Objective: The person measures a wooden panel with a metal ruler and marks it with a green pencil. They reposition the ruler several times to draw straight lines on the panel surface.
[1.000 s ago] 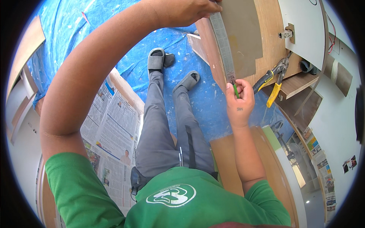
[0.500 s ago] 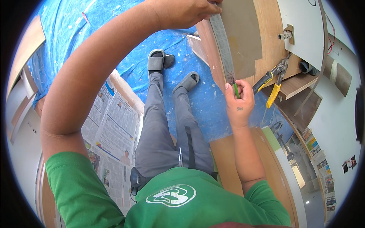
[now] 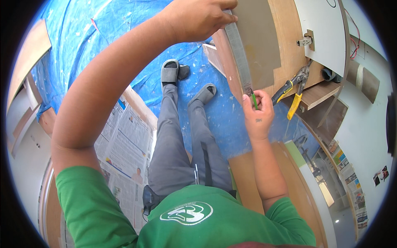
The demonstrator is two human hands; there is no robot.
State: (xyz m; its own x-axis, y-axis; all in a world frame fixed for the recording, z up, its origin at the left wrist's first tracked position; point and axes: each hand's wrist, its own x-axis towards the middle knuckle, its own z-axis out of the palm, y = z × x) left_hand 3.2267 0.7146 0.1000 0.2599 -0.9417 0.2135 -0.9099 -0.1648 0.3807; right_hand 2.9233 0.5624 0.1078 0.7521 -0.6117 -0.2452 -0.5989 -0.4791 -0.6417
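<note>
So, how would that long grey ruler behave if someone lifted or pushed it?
The grey ruler looks long and thin, so it would probably flex a little if lifted by one end. Its flat shape makes rolling unlikely. Its smooth-looking face might let it slide easily when pushed.

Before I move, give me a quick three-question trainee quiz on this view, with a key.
1. Which hand holds the thin green stick?
2. True or false: neither hand holds the yellow-and-black snips.
3. As pictured, which part of the metal ruler is the left hand at? A) upper B) middle C) lower

Key:
1. The right hand.
2. True.
3. A.
</note>
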